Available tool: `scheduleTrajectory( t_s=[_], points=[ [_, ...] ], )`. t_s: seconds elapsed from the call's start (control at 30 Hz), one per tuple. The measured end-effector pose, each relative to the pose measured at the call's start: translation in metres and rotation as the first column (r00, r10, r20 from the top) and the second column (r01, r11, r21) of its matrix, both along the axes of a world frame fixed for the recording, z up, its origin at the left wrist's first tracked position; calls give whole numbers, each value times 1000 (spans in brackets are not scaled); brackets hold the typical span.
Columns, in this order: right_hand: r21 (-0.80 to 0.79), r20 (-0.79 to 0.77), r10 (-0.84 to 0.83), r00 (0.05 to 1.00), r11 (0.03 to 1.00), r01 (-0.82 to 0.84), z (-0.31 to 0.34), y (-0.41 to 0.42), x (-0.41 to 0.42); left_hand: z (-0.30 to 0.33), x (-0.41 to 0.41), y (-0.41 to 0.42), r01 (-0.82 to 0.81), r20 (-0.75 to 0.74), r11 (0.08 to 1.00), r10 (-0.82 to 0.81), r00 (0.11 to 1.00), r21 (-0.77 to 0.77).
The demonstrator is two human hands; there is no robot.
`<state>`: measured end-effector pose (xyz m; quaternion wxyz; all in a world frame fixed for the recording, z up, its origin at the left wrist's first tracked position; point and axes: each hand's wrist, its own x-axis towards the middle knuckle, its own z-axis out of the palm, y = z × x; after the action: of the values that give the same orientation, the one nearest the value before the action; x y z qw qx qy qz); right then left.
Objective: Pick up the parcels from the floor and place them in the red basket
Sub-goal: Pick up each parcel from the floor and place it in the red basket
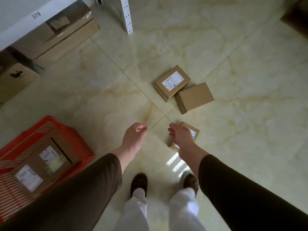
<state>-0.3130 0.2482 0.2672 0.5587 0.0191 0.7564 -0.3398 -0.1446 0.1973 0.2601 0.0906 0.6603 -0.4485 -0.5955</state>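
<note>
Three brown cardboard parcels lie on the tiled floor. One with a white label [172,82] touches a plain one [194,97] ahead of me. A third small labelled parcel [193,132] lies nearer, partly hidden behind my right hand [180,137], which hangs above it with fingers loosely apart and holds nothing. My left hand [135,136] is loosely curled and empty, over bare floor. The red basket [70,130] stands at the lower left with two labelled parcels [45,164] inside.
Large cardboard boxes [55,39] sit under a white shelf [18,19] at the upper left. A white perforated shelf post [127,15] stands at the top centre. A dark box [298,17] is at the top right corner. My feet [139,182] stand below.
</note>
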Motion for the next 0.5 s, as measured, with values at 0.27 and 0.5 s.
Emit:
scheduleTrajectory(
  t_s=[0.27,0.5],
  points=[
    [10,15,86,996,996,-86,-11,-19,-97,-21,-87,-6,-32,45,999,31,999,26],
    [3,13,130,991,991,-130,-27,-65,-155,-39,-139,-27,-168,10,984,168,986,54]
  ],
)
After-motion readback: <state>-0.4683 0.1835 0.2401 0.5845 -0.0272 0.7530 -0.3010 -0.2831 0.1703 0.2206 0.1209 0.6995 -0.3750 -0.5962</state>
